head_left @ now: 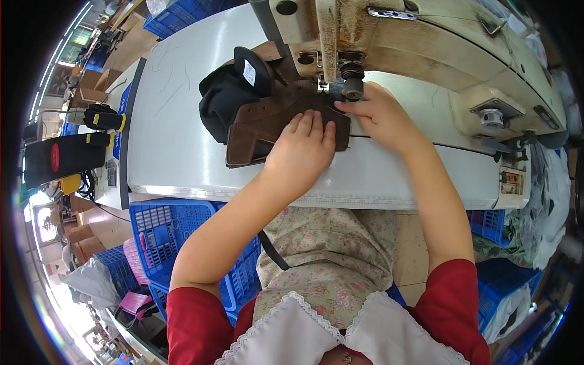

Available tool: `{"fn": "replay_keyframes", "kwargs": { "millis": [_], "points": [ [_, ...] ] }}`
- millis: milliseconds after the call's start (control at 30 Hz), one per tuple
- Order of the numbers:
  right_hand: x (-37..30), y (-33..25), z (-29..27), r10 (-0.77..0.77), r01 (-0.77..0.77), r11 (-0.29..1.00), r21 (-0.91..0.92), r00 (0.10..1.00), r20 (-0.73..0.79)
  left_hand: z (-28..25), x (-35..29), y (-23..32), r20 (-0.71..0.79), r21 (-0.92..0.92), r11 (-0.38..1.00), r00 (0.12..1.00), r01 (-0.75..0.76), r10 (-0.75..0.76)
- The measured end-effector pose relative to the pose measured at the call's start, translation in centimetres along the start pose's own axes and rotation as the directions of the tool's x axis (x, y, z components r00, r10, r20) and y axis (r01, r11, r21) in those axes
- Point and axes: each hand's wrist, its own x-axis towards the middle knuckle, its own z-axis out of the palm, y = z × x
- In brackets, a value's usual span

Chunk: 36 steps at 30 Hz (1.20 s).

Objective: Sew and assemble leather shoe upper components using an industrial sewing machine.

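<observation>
- Brown leather, stitched along its edges and dotted with small holes, lies beneath the left hand [301, 146], which is palm down with its fingers stretched out and close together.
- Right hand [384, 115]: bent at the sewing end, its thumb pointing left at the leather's right-hand part; the other fingers are partly hidden behind the thumb and the machine parts, so I cannot tell whether it pinches anything.
- The leather piece [252, 121] sits on the bench [170, 128], its upper right part reaching the metal presser foot [322, 86].
- Black fabric [222, 100] bunches up at the leather's left side, with a white label [249, 72] on its raised flap.
- Just right of the presser foot hangs a grey round part [353, 90], close to the right hand's fingers.
- Above both hands stretches the sewing machine [438, 39], cream-coloured with brown stains; a silver knob [491, 118] is set low on its right side.
- Below the bench edge, a floral apron [328, 249] covers the person's lap, between red sleeves [198, 322].
- Blue crates [173, 222] stand at lower left, under the bench.
- Clear plastic [544, 207] hangs at the far right, beyond the bench's end.
</observation>
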Motion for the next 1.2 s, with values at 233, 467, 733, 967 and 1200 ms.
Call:
{"fn": "replay_keyframes", "kwargs": {
  "millis": [233,467,733,967,1200],
  "points": [
    [-0.4,0.6,0.6,-0.042,0.042,0.999,0.009,0.999,-0.028,-0.1,0.0,0.0,-0.003,0.014,1.0,1.0,-0.004,0.004],
    [-0.2,0.3,0.7,-0.035,0.034,0.999,-0.011,0.998,-0.046,0.1,0.1,-0.3,-0.016,0.041,0.999,0.999,-0.028,0.029],
    [0.2,-0.2,0.9,-0.082,0.073,0.995,-0.062,0.986,-0.143,0.6,0.5,-0.8,-0.021,0.059,0.997,0.999,-0.04,0.041],
    [0.3,-0.5,0.8,-0.099,0.074,0.983,-0.17,0.985,-0.142,0.9,0.9,-1.7,-0.031,0.055,0.997,0.998,-0.05,0.052],
    [0.4,-0.8,1.1,-0.064,0.053,0.99,-0.128,0.994,-0.086,0.7,0.7,-2.3,-0.022,0.041,0.997,0.998,-0.065,0.066]
  ]
}}
